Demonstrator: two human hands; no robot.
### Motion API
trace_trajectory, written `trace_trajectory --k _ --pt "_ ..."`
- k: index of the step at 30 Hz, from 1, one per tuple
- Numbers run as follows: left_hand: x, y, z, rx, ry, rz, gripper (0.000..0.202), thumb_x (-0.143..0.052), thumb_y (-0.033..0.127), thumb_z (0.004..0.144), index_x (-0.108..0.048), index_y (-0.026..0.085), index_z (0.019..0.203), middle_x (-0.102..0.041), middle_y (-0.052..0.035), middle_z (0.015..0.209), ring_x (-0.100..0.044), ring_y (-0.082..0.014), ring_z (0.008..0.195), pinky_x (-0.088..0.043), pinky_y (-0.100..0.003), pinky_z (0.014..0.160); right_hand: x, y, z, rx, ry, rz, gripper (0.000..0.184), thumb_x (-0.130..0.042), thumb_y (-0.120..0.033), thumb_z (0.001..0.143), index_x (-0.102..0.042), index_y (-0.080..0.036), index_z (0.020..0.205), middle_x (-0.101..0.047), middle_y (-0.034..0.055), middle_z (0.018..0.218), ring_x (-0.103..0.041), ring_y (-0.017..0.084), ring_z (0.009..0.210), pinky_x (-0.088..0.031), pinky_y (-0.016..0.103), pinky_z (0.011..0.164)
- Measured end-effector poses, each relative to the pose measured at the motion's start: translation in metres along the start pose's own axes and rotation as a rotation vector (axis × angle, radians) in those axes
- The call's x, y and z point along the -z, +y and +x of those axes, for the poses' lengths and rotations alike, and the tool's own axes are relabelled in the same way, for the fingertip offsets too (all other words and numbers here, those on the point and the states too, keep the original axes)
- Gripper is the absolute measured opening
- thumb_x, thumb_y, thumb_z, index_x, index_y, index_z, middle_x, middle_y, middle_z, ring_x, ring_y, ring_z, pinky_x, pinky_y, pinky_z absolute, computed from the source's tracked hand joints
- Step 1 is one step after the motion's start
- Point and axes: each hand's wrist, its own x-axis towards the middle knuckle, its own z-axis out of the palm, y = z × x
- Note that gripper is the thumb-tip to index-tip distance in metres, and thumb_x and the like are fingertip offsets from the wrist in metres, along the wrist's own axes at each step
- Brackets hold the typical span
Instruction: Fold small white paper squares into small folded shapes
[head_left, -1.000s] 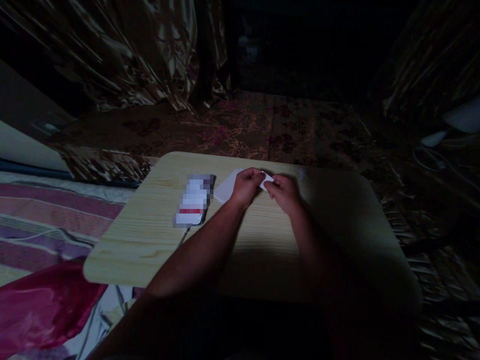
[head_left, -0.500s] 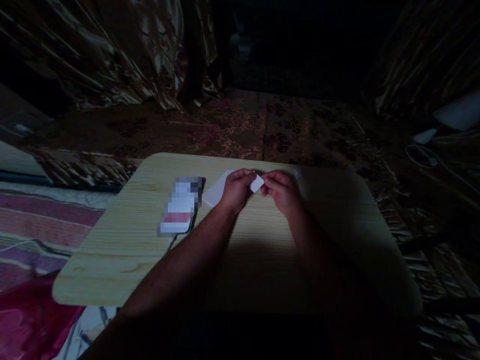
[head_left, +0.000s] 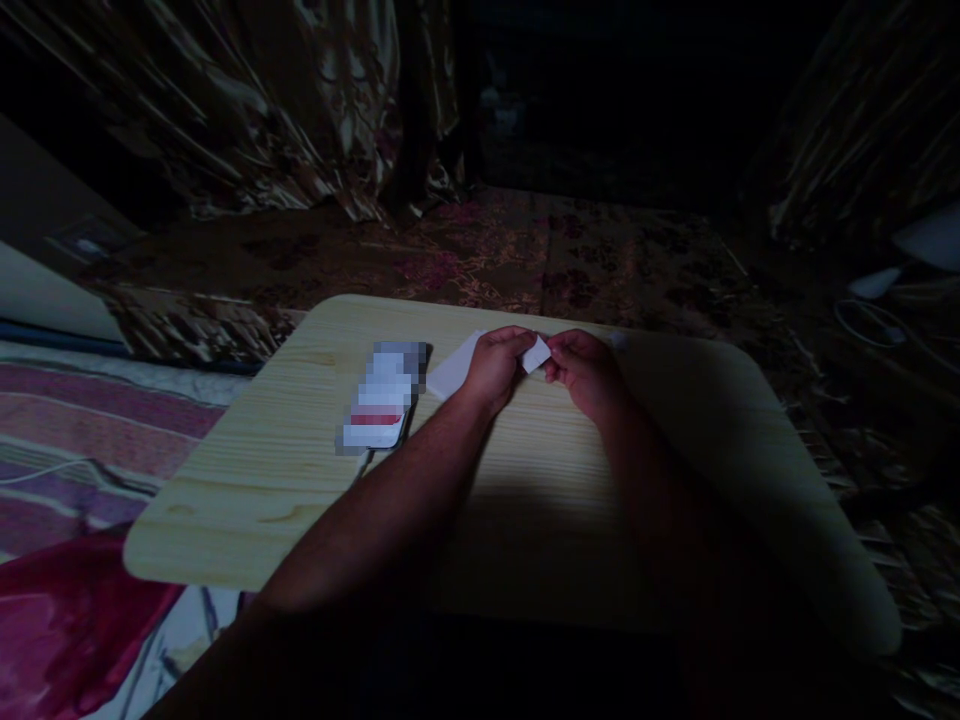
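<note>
A small white piece of paper (head_left: 535, 355) is held up between my two hands over the far part of the table. My left hand (head_left: 496, 366) pinches its left side, with the thumb lying on top. At the paper's right edge, the fingertips of my right hand (head_left: 586, 370) are closed on it. A flat white stack, perhaps paper (head_left: 453, 370), lies on the table just left of my left hand and is partly hidden by it. Further left rests a lit phone (head_left: 381, 398), its screen blurred out.
The pale wooden table (head_left: 300, 400) has rounded corners. Beyond my right hand lies a small pale scrap (head_left: 619, 340). A cable (head_left: 364, 462) runs from the phone's near end. At left is a striped bedcover (head_left: 150, 410); at right, a white lamp-like object (head_left: 930, 240) with a cord.
The whole view has shifted, so the table and hands appear further right. My hands still hold the small paper, which has tilted slightly.
</note>
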Motion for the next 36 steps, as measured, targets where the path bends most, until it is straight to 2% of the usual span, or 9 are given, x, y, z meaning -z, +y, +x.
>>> trace_trajectory --k 5,11,14,19,26,32,36 --pt "0.0006 0.0008 -0.0008 0.008 -0.029 -0.025 0.017 -0.078 0.028 0.069 -0.073 0.013 0.075 -0.071 -0.0057 0.069 -0.064 -0.0160 0.062 -0.051 -0.030 0.064 0.0022 -0.0001 0.0012 -0.013 -0.010 -0.031 0.035 -0.083 -0.043 0.068 -0.062 -0.023 0.087 -0.065 -0.0024 0.070 -0.057 0.013 0.060 -0.050 0.030 0.062" --pt "0.0018 0.0016 -0.0001 0.026 -0.036 -0.030 0.025 -0.083 0.031 0.067 -0.074 0.011 0.077 -0.072 -0.0068 0.070 -0.065 -0.0165 0.063 -0.052 -0.031 0.067 0.0064 -0.0002 0.0051 -0.021 -0.074 0.031 0.033 -0.086 -0.037 0.069 -0.063 -0.022 0.088 -0.069 -0.0012 0.079 -0.059 0.012 0.061 -0.051 0.030 0.064" --pt "0.0025 0.0018 -0.0001 0.032 -0.041 -0.033 0.028 -0.085 0.033 0.066 -0.075 0.010 0.080 -0.073 -0.0064 0.070 -0.065 -0.0156 0.063 -0.051 -0.029 0.066 0.0076 0.0011 0.0058 -0.017 -0.092 0.035 0.033 -0.087 -0.036 0.070 -0.064 -0.021 0.089 -0.068 -0.0017 0.074 -0.061 0.013 0.061 -0.052 0.031 0.064" --pt "0.0034 0.0013 0.0009 0.019 -0.007 -0.049 0.033 -0.088 0.030 0.063 -0.076 0.011 0.087 -0.072 -0.0039 0.070 -0.062 -0.0122 0.060 -0.046 -0.025 0.059 0.0081 0.0030 0.0062 0.000 -0.087 0.036 0.032 -0.086 -0.034 0.070 -0.064 -0.021 0.090 -0.067 -0.0025 0.071 -0.062 0.013 0.060 -0.053 0.030 0.063" --pt "0.0010 0.0019 0.0006 0.029 0.007 -0.038 0.033 -0.088 0.030 0.061 -0.074 0.011 0.085 -0.072 -0.0039 0.069 -0.064 -0.0147 0.061 -0.050 -0.028 0.062 0.0038 0.0017 0.0056 0.030 -0.063 0.047 0.030 -0.083 -0.024 0.069 -0.066 -0.022 0.093 -0.068 -0.0031 0.074 -0.062 0.012 0.060 -0.054 0.028 0.058" --pt "-0.0019 0.0026 -0.0009 0.010 0.036 0.013 0.034 -0.090 0.028 0.056 -0.073 0.012 0.080 -0.069 -0.0026 0.066 -0.062 -0.0134 0.059 -0.047 -0.026 0.060 0.0018 0.0048 0.0044 0.053 -0.062 -0.023 0.026 -0.085 -0.028 0.068 -0.069 -0.021 0.087 -0.072 0.0010 0.087 -0.068 0.016 0.079 -0.059 0.028 0.063" --pt "-0.0017 0.0032 -0.0011 0.009 0.040 0.019 0.031 -0.088 0.027 0.056 -0.073 0.012 0.079 -0.070 -0.0030 0.067 -0.062 -0.0132 0.059 -0.047 -0.026 0.060 0.0031 0.0065 0.0044 0.030 -0.065 -0.026 0.029 -0.088 -0.032 0.067 -0.068 -0.021 0.085 -0.072 0.0016 0.089 -0.069 0.017 0.080 -0.061 0.029 0.063"
